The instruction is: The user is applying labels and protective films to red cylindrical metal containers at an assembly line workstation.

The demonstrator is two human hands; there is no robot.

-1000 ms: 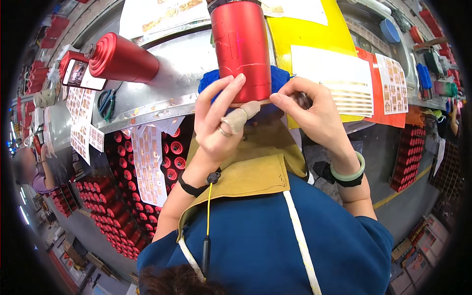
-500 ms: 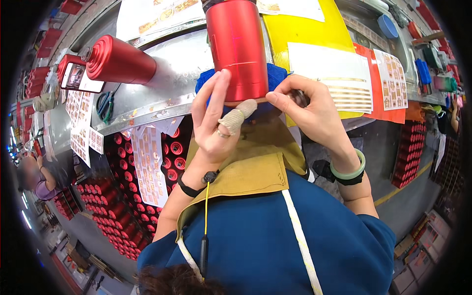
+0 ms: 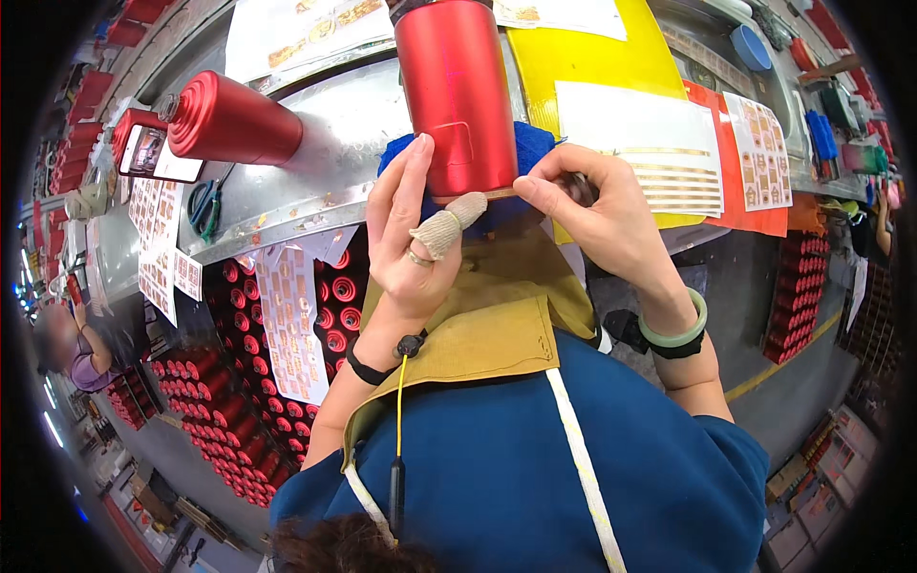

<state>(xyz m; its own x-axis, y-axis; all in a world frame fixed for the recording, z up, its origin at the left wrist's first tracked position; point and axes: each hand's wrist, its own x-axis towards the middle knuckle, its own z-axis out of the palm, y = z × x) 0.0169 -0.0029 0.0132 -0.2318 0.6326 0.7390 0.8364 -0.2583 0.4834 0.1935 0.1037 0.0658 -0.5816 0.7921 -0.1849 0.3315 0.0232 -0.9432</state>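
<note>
A red metal bottle (image 3: 454, 86) lies on a blue cloth (image 3: 535, 143) at the near edge of the bench, its base toward me. A faint rounded outline shows on its side. Along the base rim runs a thin copper-coloured strip (image 3: 501, 193). My left hand (image 3: 413, 239) grips the bottle's lower left, fingers along the side. Its thumb, in a beige cloth cover (image 3: 449, 225), presses at the rim. At the strip's right end my right hand (image 3: 597, 205) is closed in a pinch, thumb tip at the rim; what lies between its fingertips is partly hidden.
Another red bottle (image 3: 234, 119) lies left, by a phone (image 3: 148, 151) and scissors (image 3: 203, 205). To the right, a white sheet with gold strips (image 3: 669, 181) lies over a yellow sheet (image 3: 592, 57). Below the bench stand many red bottles (image 3: 215, 411). A person (image 3: 86, 349) is at far left.
The bottle has turned: the line across its lower side has given way to a rounded outline. Both hands stay at the base rim, the left shifted slightly left.
</note>
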